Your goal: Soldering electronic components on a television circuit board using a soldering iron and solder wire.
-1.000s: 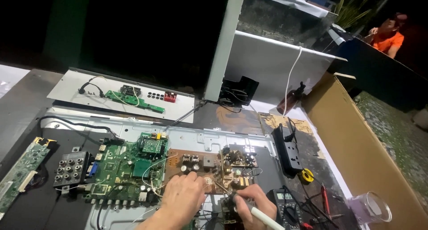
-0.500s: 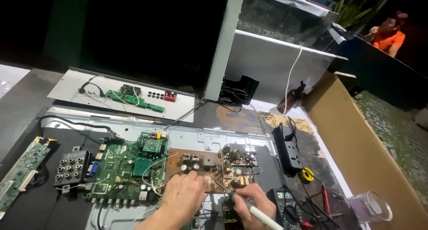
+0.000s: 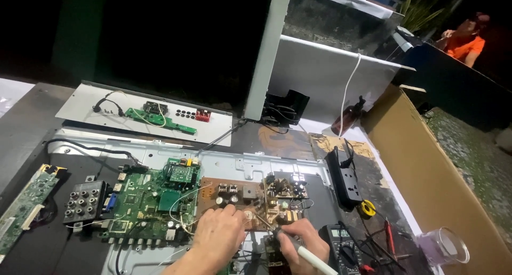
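Note:
A brown power board (image 3: 250,200) lies beside a green main board (image 3: 154,200) on a metal chassis (image 3: 224,160). My left hand (image 3: 218,235) rests on the brown board's near edge, fingertips pressing near a round part. My right hand (image 3: 304,240) grips a white-handled soldering iron (image 3: 312,259), its thin tip pointing up-left onto the brown board near my left fingertips. The board's near part is hidden under both hands.
A black multimeter (image 3: 341,248) with red and black leads lies right of my right hand. A black power strip (image 3: 346,176), a yellow tape roll (image 3: 366,208), a clear cup (image 3: 442,248) and a cardboard wall (image 3: 448,174) stand right. A person in orange (image 3: 464,38) sits far back.
Both hands stay on the brown board; the iron tip shifts only slightly. Nothing else has moved.

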